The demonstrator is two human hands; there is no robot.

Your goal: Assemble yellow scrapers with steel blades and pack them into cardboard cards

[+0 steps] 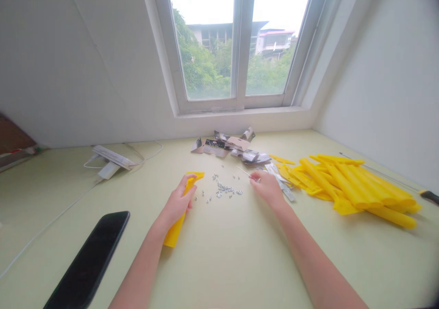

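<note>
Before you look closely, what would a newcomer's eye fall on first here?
The heap of flattened yellow plastic sleeves on the right of the pale green desk grabs the eye first. At centre, small silver metal nuts lie scattered between the hands: the left hand grips a yellow sleeve, the right hand pinches a thin metal pin.

**Q:** Light source?
**A:** Daylight entering through the window (209, 48); sky overexposed to white; illumination bright, diffuse.
**Q:** Shadows and image quality?
**A:** Soft, faint shadows on the desk (240, 272). Wide-angle curvature toward the edges; dark vignetting at right corners; no marked blur.
</note>
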